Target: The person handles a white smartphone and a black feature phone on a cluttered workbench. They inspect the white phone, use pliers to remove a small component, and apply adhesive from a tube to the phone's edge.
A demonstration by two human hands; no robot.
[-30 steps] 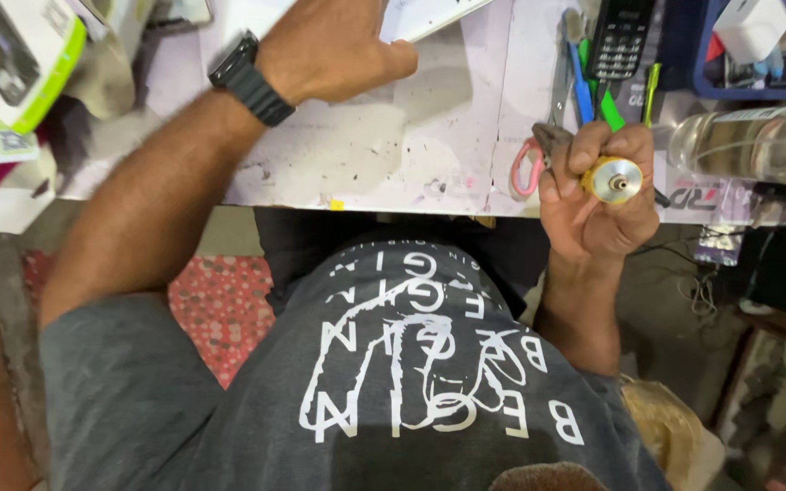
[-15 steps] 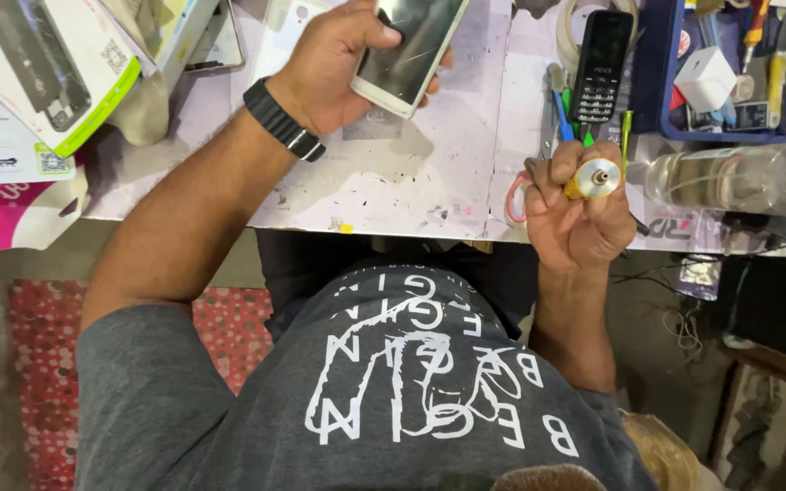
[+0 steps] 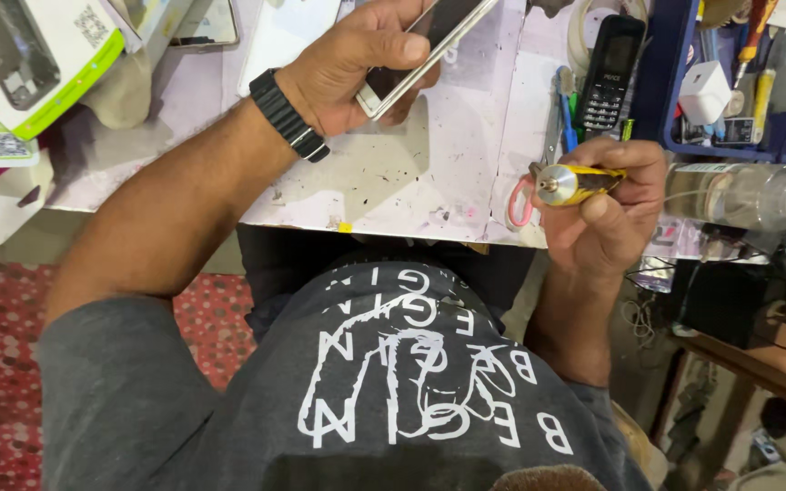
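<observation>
Your left hand holds a slim smartphone tilted above the far part of the counter. Your right hand grips a small yellow tube with a metal tip, just over the counter's near right edge. Behind it lie a black keypad phone and a clear bottle, at right.

Left hand gripping; right hand seemingly clenched.
</observation>
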